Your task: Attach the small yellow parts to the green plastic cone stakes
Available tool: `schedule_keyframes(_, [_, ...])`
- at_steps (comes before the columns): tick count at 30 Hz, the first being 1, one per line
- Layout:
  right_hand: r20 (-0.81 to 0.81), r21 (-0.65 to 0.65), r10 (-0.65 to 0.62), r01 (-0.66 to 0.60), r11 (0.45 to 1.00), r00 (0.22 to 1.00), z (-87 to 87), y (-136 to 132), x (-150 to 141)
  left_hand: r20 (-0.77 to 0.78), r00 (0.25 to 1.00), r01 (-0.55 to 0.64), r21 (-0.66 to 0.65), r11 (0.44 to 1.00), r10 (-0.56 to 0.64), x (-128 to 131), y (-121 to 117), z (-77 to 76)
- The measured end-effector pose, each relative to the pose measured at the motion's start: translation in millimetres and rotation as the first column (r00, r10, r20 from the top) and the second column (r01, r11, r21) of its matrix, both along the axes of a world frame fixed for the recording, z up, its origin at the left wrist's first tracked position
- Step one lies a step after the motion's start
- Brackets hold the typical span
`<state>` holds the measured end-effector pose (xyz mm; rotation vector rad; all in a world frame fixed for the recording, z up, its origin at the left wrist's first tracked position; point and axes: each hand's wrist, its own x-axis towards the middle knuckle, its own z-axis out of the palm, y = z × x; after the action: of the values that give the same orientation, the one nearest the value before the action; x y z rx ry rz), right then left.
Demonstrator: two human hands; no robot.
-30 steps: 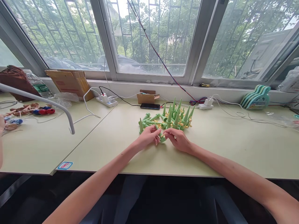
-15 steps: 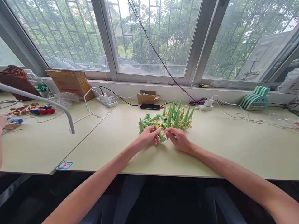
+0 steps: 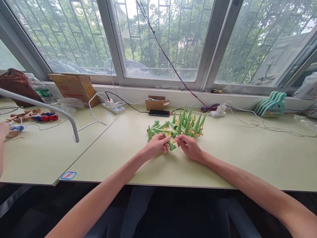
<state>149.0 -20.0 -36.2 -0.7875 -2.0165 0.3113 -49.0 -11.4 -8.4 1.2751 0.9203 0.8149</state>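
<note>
My left hand (image 3: 158, 143) is closed on a green plastic cone-shaped spike (image 3: 171, 146), its wide capped end tilted down towards me. My right hand (image 3: 188, 145) pinches a small yellow piece (image 3: 174, 141) at the spike's side; whether the piece sits in the spike I cannot tell. Just beyond both hands, several green spikes with yellow pieces (image 3: 187, 127) stand upright in a cluster. Left of these, loose green spikes (image 3: 163, 125) lie on their sides among more small yellow parts.
Behind the pile lie a black phone (image 3: 159, 113) and a small cardboard box (image 3: 157, 103). Power strips (image 3: 113, 106) and cables run along the wall. A white curved tube (image 3: 70, 119) crosses the left side. Another person's hand (image 3: 3, 130) is at the far left near wooden beads. Teal plastic pieces (image 3: 271, 104) stand right.
The green spike has tilted slightly in my left hand. My right hand has barely shifted. A hand at the far right edge has gone out of view.
</note>
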Motion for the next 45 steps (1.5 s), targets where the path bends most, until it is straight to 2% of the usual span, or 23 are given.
schedule_keyframes(5, [0.014, 0.016, -0.011, 0.011, 1.000, 1.000, -1.6, 1.4, 1.0, -0.008, 1.000, 0.000, 0.030, 1.000, 0.000, 0.4, -0.2, 0.1])
schedule_keyframes(12, [0.046, 0.030, -0.026, 0.025, 0.999, 0.999, -3.9, 4.4, 2.3, -0.067, 0.996, -0.049, 0.190, 0.981, 0.062, 2.8, -2.3, 2.1])
schedule_keyframes(17, [0.065, 0.025, -0.051, 0.049, 0.998, 0.997, -4.3, 5.0, 2.6, -0.114, 0.984, -0.094, 0.306, 0.947, 0.134, 3.5, -4.8, 5.5])
schedule_keyframes(22, [0.091, 0.010, -0.068, 0.068, 0.998, 0.993, -2.5, 3.7, 1.7, -0.154, 0.968, -0.123, 0.401, 0.908, 0.199, 3.0, -4.0, 2.4])
schedule_keyframes(30, [0.105, 0.016, -0.047, 0.046, 0.999, 0.993, -2.2, 4.6, 2.3, -0.190, 0.953, -0.117, 0.492, 0.863, 0.238, 4.3, -4.4, 0.9])
schedule_keyframes(35, [0.140, 0.024, -0.051, 0.048, 0.999, 0.989, -4.7, 7.1, 2.9, -0.209, 0.946, -0.086, 0.573, 0.815, 0.246, 5.2, -5.7, -0.6])
schedule_keyframes(45, [0.208, -0.023, -0.075, 0.082, 0.996, 0.975, -6.4, 6.1, 1.6, -0.288, 0.916, 0.021, 0.730, 0.683, 0.280, 5.0, -8.5, -1.3])
